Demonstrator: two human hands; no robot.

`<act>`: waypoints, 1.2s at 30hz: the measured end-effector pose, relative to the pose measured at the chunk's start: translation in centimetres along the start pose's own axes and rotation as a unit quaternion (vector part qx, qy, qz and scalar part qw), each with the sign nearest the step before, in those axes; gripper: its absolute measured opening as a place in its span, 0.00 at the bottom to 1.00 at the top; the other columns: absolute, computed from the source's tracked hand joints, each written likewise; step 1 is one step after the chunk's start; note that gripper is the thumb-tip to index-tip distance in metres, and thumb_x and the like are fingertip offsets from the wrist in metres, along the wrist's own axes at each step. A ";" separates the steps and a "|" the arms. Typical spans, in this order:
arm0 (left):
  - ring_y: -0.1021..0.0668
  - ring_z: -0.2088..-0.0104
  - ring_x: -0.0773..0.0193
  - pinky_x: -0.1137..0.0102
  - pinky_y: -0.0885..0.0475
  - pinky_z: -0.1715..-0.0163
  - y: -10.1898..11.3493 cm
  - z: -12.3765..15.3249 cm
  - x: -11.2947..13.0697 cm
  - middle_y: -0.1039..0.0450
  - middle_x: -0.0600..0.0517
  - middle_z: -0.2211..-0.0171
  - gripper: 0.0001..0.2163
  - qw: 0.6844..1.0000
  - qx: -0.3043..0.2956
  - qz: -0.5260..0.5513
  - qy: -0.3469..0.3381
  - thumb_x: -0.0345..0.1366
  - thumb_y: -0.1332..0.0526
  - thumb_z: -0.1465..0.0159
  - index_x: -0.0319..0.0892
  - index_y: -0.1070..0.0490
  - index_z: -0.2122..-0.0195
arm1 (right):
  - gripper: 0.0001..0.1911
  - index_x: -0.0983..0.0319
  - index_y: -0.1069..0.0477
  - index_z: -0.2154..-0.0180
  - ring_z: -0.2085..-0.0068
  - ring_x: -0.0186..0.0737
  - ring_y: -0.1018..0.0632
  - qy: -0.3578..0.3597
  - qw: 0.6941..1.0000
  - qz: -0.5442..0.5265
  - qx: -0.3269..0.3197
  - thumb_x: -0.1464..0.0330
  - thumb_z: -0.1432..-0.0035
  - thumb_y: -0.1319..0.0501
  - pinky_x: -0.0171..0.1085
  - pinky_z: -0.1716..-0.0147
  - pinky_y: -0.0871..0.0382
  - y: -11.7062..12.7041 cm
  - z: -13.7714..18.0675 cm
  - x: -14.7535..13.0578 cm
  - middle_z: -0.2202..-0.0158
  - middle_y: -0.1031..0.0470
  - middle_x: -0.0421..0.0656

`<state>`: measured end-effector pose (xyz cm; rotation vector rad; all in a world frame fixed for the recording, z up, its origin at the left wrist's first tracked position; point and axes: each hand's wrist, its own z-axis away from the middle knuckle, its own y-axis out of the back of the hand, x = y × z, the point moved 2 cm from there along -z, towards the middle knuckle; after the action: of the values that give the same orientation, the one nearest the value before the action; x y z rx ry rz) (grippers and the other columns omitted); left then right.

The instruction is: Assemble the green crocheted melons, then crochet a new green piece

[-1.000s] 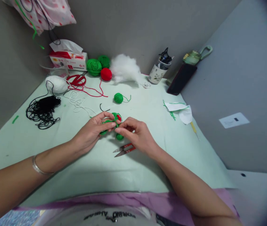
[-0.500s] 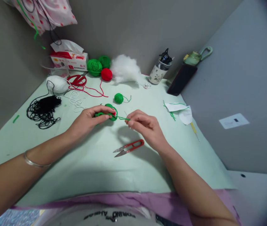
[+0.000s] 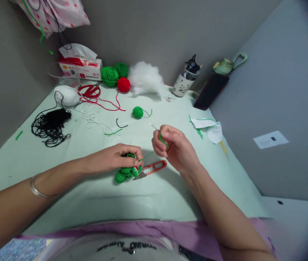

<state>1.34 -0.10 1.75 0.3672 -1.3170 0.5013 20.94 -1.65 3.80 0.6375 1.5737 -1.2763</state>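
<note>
My left hand (image 3: 123, 156) is closed on a green crocheted piece (image 3: 127, 170) with a little red and white at its right side. Fingers hide much of it, and its lower part hangs over the table. A taut strand of green yarn (image 3: 148, 155) runs from it to my right hand (image 3: 171, 145). That hand is closed, with the yarn looped over the fingers and a thin, silver needle-like tool (image 3: 154, 126) poking out past the fingertips. Red-handled thread snips (image 3: 157, 166) lie beneath and right of the crocheted piece, their blades partly covered by it.
A small green yarn ball (image 3: 137, 112) lies beyond my hands. Black yarn (image 3: 52, 121), white yarn (image 3: 67, 95) and red scissors (image 3: 90, 91) are at left. White stuffing (image 3: 146, 79), a pen jar (image 3: 182, 83) and a bottle (image 3: 223, 67) stand at the back; a yellow-handled hook (image 3: 224, 148) lies right.
My left hand has brought the crocheted piece nearer to me, over the snips' blades. My right hand has shifted slightly right and turned, drawing the green strand longer. Black and green yarn scraps are uncovered.
</note>
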 end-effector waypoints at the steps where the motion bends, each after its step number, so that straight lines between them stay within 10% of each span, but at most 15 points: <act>1: 0.24 0.64 0.59 0.66 0.31 0.63 0.0 0.0 -0.1 0.21 0.50 0.63 0.07 1.000 0.006 0.026 0.002 0.41 0.37 0.33 0.45 0.23 0.66 | 0.16 0.59 0.40 0.76 0.80 0.28 0.38 0.004 1.000 -0.012 0.012 0.67 0.40 0.37 0.32 0.80 0.51 0.1 0.0 -0.2 0.79 0.37 0.34; 10: 0.25 0.63 0.62 0.71 0.33 0.67 0.6 0.2 -0.9 0.23 0.49 0.58 0.20 0.986 -0.029 0.163 0.012 0.50 0.27 0.41 0.44 0.26 0.56 | 0.14 0.61 0.37 0.75 0.80 0.26 0.38 0.003 0.998 -0.036 0.058 0.67 0.39 0.36 0.29 0.80 0.46 1.0 -0.3 -0.5 0.76 0.31 0.36; 19: 0.22 0.63 0.61 0.67 0.28 0.63 1.0 -0.1 -0.5 0.22 0.51 0.61 0.16 0.983 0.130 0.125 -0.033 0.45 0.31 0.36 0.46 0.26 0.50 | 0.09 0.62 0.27 0.68 0.81 0.22 0.40 0.021 0.996 -0.018 0.079 0.64 0.41 0.31 0.29 0.80 0.47 1.7 -0.5 -0.2 0.70 0.24 0.37; 26: 0.26 0.43 0.55 0.63 0.38 0.38 1.3 0.6 0.0 0.22 0.52 0.48 0.13 0.953 0.240 -0.099 -0.159 0.40 0.28 0.38 0.52 0.19 0.52 | 0.12 0.61 0.29 0.68 0.84 0.20 0.43 0.028 0.993 -0.004 0.116 0.63 0.42 0.30 0.29 0.84 0.54 1.7 -0.5 -0.1 0.70 0.23 0.36; 32: 0.21 0.54 0.59 0.66 0.29 0.51 0.9 0.1 -0.8 0.20 0.53 0.55 0.14 0.970 0.204 0.095 -0.088 0.40 0.29 0.36 0.50 0.20 0.50 | 0.10 0.59 0.25 0.61 0.86 0.19 0.45 0.046 0.989 0.022 0.140 0.65 0.43 0.29 0.29 0.85 0.54 2.0 -0.7 0.0 0.68 0.18 0.36; 36: 0.21 0.56 0.61 0.68 0.28 0.52 1.1 -0.3 -0.9 0.19 0.51 0.57 0.09 0.955 0.203 0.204 -0.078 0.40 0.31 0.35 0.44 0.18 0.55 | 0.11 0.58 0.21 0.58 0.79 0.27 0.28 0.056 0.989 0.070 0.119 0.64 0.43 0.28 0.30 0.81 0.40 2.0 -0.7 0.3 0.67 0.17 0.40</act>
<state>0.81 0.87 0.80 0.4814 -1.4470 1.1196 22.28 -0.43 2.72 0.9682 1.4477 -1.3532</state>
